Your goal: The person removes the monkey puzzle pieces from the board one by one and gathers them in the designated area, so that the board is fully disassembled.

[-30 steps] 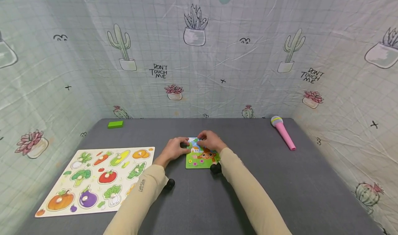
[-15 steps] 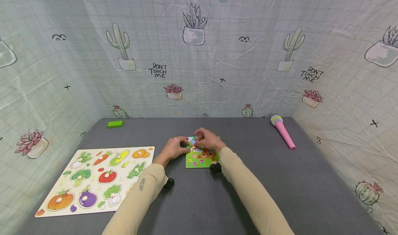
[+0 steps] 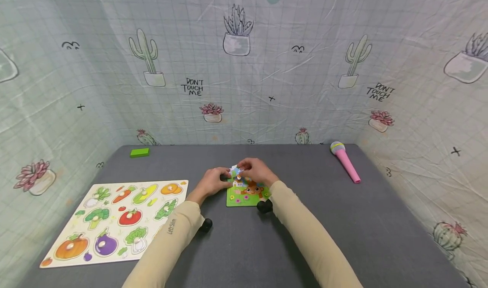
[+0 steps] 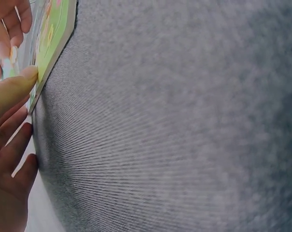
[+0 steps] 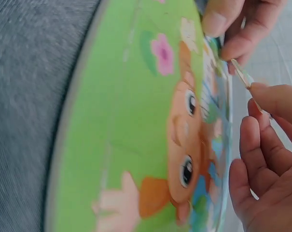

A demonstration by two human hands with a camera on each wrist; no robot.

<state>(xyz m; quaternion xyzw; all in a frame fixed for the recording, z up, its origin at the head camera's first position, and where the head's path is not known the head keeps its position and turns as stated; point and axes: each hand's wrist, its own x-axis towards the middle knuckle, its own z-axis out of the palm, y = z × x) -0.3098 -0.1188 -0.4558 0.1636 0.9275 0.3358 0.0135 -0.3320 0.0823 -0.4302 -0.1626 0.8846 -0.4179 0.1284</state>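
A small jigsaw puzzle (image 3: 240, 200), with a monkey on green grass and pink flowers, lies on the grey table. My left hand (image 3: 212, 181) holds its left edge, the thumb at the side and the index finger near the far left corner. In the left wrist view the thumb (image 4: 25, 75) sits right on the board's edge. My right hand (image 3: 259, 171) reaches over the far part of the puzzle. Between its thumb and fingers it pinches a thin puzzle piece (image 5: 242, 75), which stands tilted above the far left corner, close to the left fingertips.
To the left lies a large vegetable peg puzzle board (image 3: 114, 260), partly behind the left sleeve. A green block (image 3: 140, 152) rests at the back left, and a pink toy microphone (image 3: 346, 163) at the back right. Printed cloth surrounds the table.
My right hand has shifted slightly left over the puzzle, and the piece in its fingers now shows tilted at the far left corner. My left hand has stayed at the left edge.
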